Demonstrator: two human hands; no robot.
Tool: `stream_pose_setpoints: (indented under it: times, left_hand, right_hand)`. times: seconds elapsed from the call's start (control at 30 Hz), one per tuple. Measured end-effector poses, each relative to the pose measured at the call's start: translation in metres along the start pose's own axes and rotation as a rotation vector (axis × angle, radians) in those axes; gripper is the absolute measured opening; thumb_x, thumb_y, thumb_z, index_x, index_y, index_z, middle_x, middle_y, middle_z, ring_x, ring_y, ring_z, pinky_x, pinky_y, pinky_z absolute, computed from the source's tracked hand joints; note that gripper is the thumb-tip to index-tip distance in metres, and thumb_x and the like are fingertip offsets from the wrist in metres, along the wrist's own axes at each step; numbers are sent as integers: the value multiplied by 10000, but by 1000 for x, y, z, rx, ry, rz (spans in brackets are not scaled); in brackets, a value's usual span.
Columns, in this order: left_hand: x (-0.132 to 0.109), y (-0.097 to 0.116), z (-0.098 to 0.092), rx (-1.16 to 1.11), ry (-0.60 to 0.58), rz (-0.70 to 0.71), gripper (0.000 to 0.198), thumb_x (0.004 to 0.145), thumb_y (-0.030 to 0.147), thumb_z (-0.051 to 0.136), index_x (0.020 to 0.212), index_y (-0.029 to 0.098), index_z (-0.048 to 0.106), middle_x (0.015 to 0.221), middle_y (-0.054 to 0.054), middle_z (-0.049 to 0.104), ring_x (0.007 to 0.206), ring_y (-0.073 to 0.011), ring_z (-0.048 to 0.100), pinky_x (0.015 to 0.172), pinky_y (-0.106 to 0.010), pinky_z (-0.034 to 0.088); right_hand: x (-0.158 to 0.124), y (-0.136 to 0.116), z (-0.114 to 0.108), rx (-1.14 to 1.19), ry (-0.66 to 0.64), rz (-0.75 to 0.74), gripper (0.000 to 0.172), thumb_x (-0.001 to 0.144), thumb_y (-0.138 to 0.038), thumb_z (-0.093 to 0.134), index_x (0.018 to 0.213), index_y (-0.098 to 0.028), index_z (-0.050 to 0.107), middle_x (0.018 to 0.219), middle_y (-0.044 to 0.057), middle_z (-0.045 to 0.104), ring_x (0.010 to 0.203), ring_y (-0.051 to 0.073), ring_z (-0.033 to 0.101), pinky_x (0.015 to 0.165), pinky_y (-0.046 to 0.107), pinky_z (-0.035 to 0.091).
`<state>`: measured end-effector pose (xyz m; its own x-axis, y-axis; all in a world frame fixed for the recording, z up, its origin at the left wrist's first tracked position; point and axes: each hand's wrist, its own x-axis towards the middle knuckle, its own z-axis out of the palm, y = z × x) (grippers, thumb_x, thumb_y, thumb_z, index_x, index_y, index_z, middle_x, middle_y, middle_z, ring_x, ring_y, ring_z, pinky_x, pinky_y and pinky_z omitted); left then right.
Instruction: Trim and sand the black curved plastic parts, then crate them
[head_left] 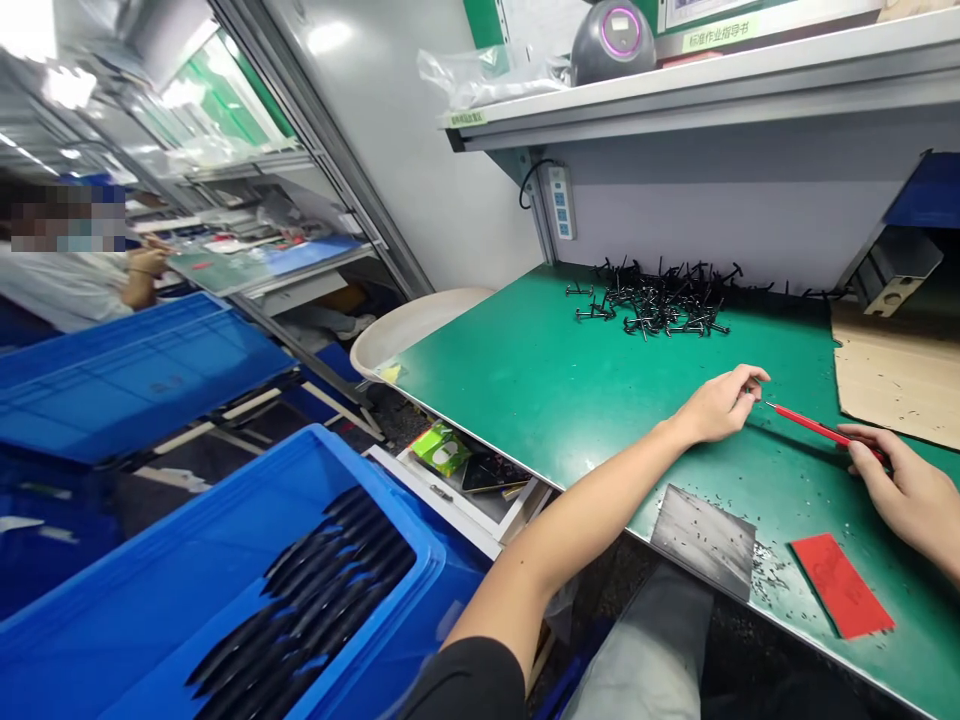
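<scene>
My left hand [720,405] hangs over the green work mat [517,390], its fingers curled together close to the tip of a red pen-like tool [814,428]. My right hand [907,490] grips that tool near its far end. Both hands are well in front of a heap of small black wire-like parts [652,300] near the back wall. A grey plate dusted with tiny black bits [703,540] and a red pad [841,585] lie below my hands near the mat's front edge.
A blue crate of long black parts [300,600] stands at lower left. A round beige tray [409,330] sits at the mat's left end, a cardboard sheet [900,375] at right. A shelf [600,100] runs overhead. A co-worker [67,290] works at far left.
</scene>
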<state>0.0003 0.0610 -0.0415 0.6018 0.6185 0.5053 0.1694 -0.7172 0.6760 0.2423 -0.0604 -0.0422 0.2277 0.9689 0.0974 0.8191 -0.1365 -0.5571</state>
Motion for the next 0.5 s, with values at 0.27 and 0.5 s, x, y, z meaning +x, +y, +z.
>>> stream_pose_setpoints:
  times: [0.27, 0.5]
  left_hand:
    - [0, 0, 1, -120, 42, -15, 254, 919, 131, 419, 1158, 177, 490, 956, -37, 620, 901, -152, 596, 882, -298, 482]
    - [2, 1, 3, -265, 67, -97, 244, 896, 116, 464, 1126, 180, 516, 944, -30, 628, 878, -142, 590, 861, -298, 476]
  right_hand:
    - [3, 5, 2, -47, -14, 9, 542, 841, -634, 350, 1193, -301, 594, 872, 25, 728, 907, 282, 690, 777, 394, 496]
    - [0, 1, 1, -69, -2, -34, 558, 856, -671, 357, 1164, -291, 626, 916, 43, 713, 824, 291, 672, 684, 383, 480]
